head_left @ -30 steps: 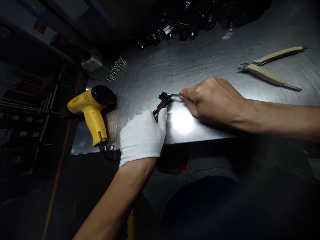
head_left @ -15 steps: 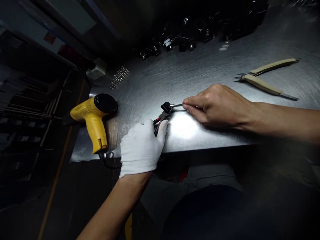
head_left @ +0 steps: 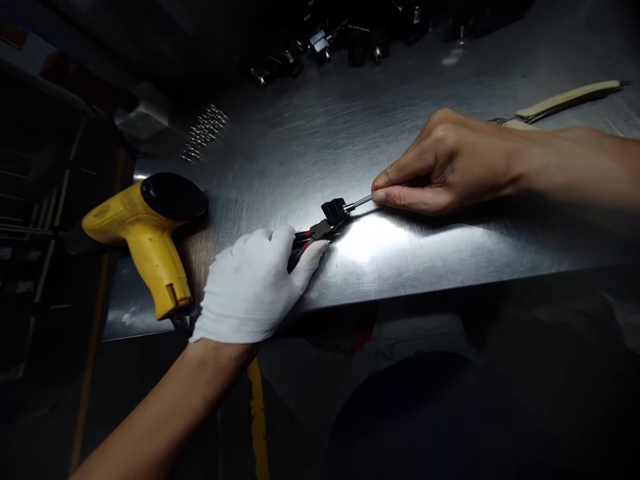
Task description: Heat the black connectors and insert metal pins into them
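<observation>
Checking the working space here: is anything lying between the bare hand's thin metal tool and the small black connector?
Nothing visible does. The right hand pinches the metal tool, whose tip already meets the black connector; the gloved left hand holds its wires.

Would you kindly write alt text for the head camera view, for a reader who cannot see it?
A white-gloved left hand grips red-handled pliers clamping a small black connector, while the bare right hand pinches a thin metal pin at its end. A yellow heat gun lies to the left on the steel table.
</observation>
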